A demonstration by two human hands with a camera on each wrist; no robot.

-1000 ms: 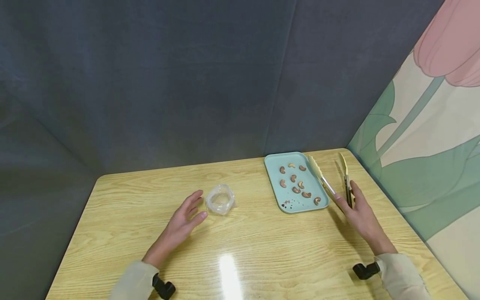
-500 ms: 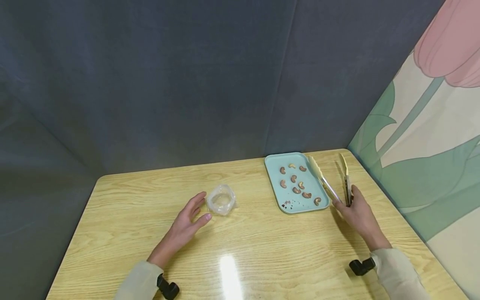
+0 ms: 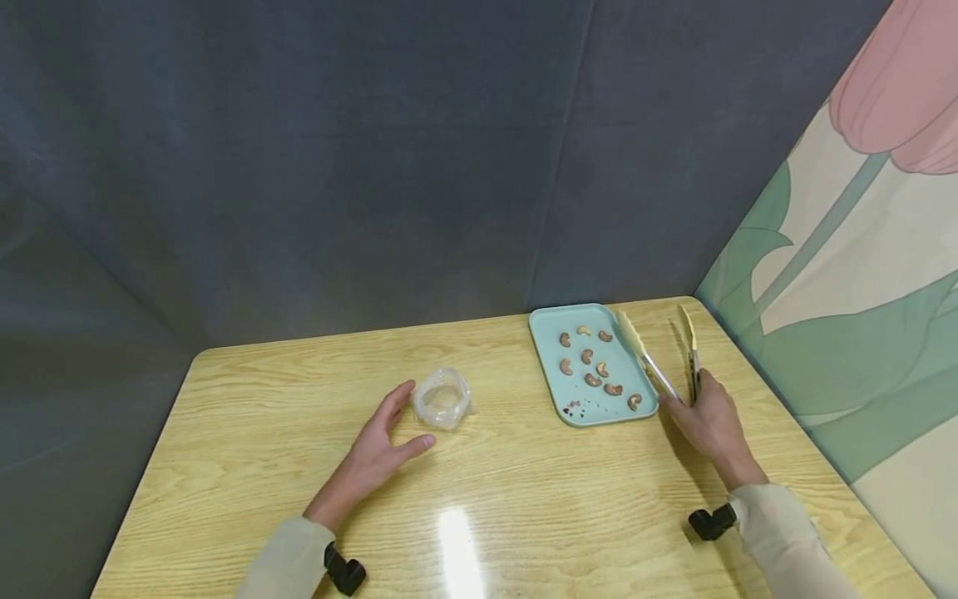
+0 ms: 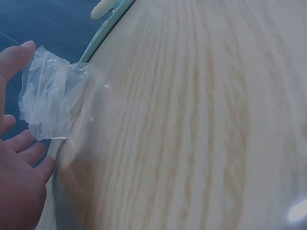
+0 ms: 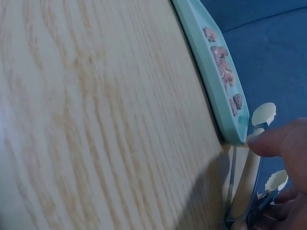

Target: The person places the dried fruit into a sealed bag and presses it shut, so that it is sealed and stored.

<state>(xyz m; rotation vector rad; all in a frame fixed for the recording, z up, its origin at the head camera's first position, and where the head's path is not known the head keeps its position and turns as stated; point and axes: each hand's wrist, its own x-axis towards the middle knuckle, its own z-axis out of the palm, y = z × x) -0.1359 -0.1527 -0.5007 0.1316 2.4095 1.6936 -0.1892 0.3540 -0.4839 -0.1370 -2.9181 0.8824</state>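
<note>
My left hand (image 3: pixel 370 456) is by the left side of a small clear plastic bag (image 3: pixel 460 413), its thumb and fingers spread apart and holding nothing. In the left wrist view the bag (image 4: pixel 48 98) stands upright and crumpled, with fingertips close to it. My right hand (image 3: pixel 709 426) grips metal tongs (image 3: pixel 659 377) with cream scalloped tips, their arms spread wide. The right wrist view has the thumb (image 5: pixel 266 143) along one arm of the tongs, other fingers by the second arm. One tip overlaps the right rim of a light blue tray (image 3: pixel 546 366) bearing several cashews (image 3: pixel 613 389).
Dark crumbs (image 3: pixel 572 409) lie at the tray's near left corner. The wooden table (image 3: pixel 524 491) ends at a dark curtain (image 3: pixel 374 166) behind and a tulip-patterned cloth (image 3: pixel 861 333) on the right. A bright reflection shows on the near tabletop.
The left hand has moved slightly right, its thumb reaching out farther in front of the bag. The right hand and wrist have shifted a little left, while the tongs' tips stay almost in place.
</note>
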